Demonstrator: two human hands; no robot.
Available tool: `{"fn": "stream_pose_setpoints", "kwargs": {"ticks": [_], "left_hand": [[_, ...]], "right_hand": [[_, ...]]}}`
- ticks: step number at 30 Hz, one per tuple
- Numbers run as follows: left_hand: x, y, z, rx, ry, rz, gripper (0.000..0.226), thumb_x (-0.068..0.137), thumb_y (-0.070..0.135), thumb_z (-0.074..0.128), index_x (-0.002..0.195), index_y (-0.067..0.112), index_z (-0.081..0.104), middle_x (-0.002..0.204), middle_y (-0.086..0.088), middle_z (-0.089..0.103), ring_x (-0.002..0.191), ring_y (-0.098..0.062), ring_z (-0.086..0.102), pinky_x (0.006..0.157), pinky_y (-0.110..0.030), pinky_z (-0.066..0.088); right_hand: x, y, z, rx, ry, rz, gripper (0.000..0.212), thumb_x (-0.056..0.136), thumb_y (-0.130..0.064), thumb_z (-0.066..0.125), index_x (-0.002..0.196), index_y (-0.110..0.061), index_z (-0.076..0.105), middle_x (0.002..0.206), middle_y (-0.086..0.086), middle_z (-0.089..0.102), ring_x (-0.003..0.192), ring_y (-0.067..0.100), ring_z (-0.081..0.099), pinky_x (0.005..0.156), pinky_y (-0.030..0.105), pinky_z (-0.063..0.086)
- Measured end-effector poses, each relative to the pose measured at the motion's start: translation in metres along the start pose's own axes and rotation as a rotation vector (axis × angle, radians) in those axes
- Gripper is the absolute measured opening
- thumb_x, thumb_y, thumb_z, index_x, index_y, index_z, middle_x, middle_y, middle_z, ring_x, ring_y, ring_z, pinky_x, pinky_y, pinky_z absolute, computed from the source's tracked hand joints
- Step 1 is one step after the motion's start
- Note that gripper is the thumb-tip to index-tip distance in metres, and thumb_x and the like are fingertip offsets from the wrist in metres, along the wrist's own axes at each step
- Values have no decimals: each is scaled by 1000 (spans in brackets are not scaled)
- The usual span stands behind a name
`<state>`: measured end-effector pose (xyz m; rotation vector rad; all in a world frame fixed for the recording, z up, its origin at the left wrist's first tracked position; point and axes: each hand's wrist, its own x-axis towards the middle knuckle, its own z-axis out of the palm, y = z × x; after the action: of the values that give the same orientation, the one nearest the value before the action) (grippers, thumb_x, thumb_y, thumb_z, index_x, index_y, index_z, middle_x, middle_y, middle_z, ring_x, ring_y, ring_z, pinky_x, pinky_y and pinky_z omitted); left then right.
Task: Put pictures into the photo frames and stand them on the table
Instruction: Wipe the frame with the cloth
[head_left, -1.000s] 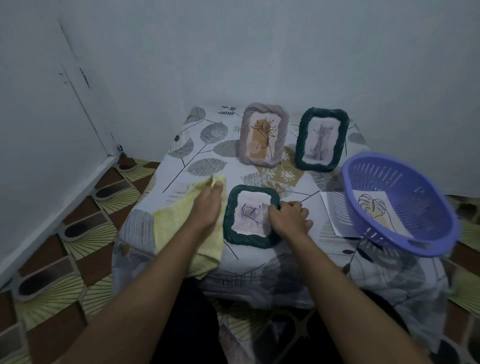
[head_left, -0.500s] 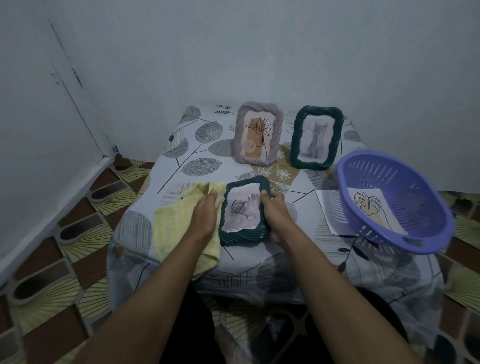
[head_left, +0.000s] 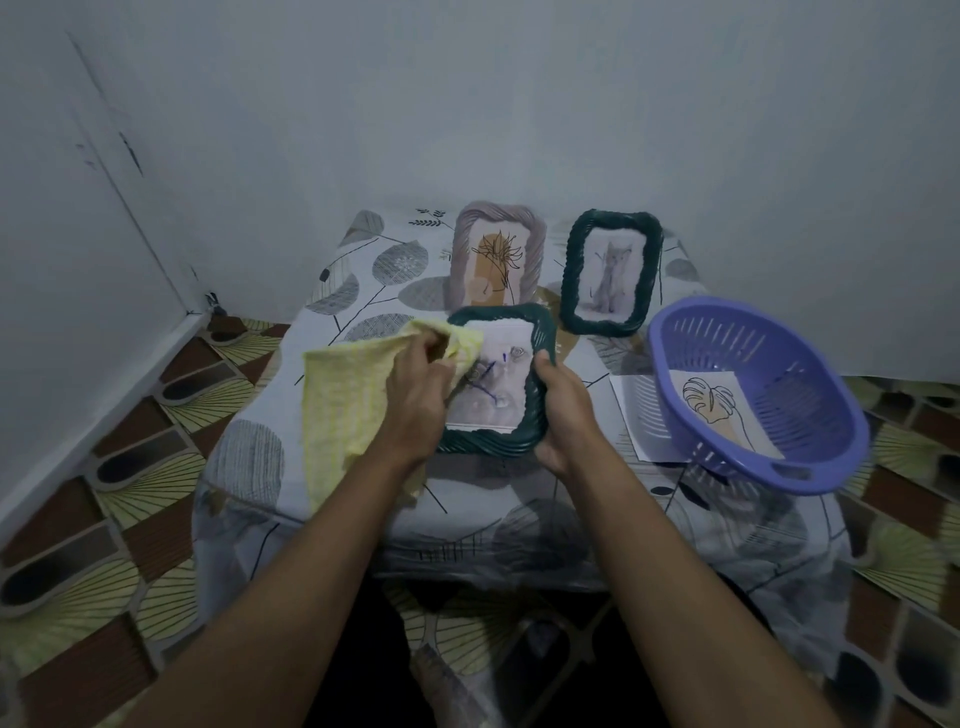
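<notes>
A dark green rope-edged photo frame (head_left: 540, 332) with a pale picture of a purple flower in it is lifted off the table and tilted toward me. My right hand (head_left: 563, 415) grips its right edge. My left hand (head_left: 415, 400) holds a yellow cloth (head_left: 345, 400) bunched against the frame's glass at the upper left. At the back of the table a mauve frame (head_left: 532, 244) with a plant drawing and a second green frame (head_left: 574, 270) with a cat picture stand upright.
A purple plastic basket (head_left: 810, 374) sits tilted at the table's right, with a leaf drawing (head_left: 717, 405) inside and a white sheet (head_left: 631, 410) under it. The low table (head_left: 249, 457) wears a leaf-print cloth. White walls close in behind and left; patterned floor tiles surround it.
The green frame has come up off the table and tilted toward me in my right hand. My left hand lifted the yellow cloth from the table onto the frame's glass.
</notes>
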<state>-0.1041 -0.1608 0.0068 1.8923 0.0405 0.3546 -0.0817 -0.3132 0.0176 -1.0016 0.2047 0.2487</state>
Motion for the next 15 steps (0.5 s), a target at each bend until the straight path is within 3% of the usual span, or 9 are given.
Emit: {"fn": "stream_pose_setpoints", "kwargs": {"ticks": [2,4,6,8,10,13,15], "left_hand": [[4,9,8,263,-15,122,68,90,51,20,136,9,47,134,-7,48,129,-24,39,111,-44,25],[8,11,14,600,-116,212,83,88,55,-1,141,6,40,150,-16,34,146,-31,19,117,-52,11],[6,13,19,730,-229,203,96,84,64,-16,153,8,23,162,-15,14,151,-31,-2,119,-55,-5],[-7,21,29,738,-315,252,104,79,71,-26,158,13,8,165,-11,6,152,-26,-7,119,-56,-11],[-26,28,38,672,-412,332,100,81,71,-24,159,14,4,166,-7,7,152,-19,-4,121,-52,-8],[-33,26,36,583,-528,412,67,101,50,-1,158,17,6,166,-2,4,151,-12,-6,123,-43,-7],[-22,20,29,730,-494,476,61,103,41,-3,158,19,7,166,-3,7,152,-15,-5,123,-45,-4]], "right_hand": [[-3,-2,3,20,-22,-23,42,109,-28,33,135,-3,54,124,23,66,114,39,65,97,53,52],[-5,-2,5,-17,-14,-83,43,109,-34,30,133,-9,56,124,18,68,115,34,65,101,51,50],[-8,-6,7,-93,36,-148,42,109,-36,30,127,-13,60,121,12,70,112,29,67,101,47,52],[-8,-11,9,-174,105,-209,41,108,-37,34,126,-13,62,120,10,70,112,28,67,101,48,51],[-5,-17,7,-242,183,-253,39,108,-37,36,119,-15,65,115,7,71,111,27,66,100,48,52],[-5,-21,1,-297,203,-267,37,108,-36,35,109,-18,68,109,6,72,108,28,67,97,49,53],[-8,-19,-4,-300,172,-252,39,107,-37,36,107,-17,69,107,9,74,103,27,69,97,51,53]]}}
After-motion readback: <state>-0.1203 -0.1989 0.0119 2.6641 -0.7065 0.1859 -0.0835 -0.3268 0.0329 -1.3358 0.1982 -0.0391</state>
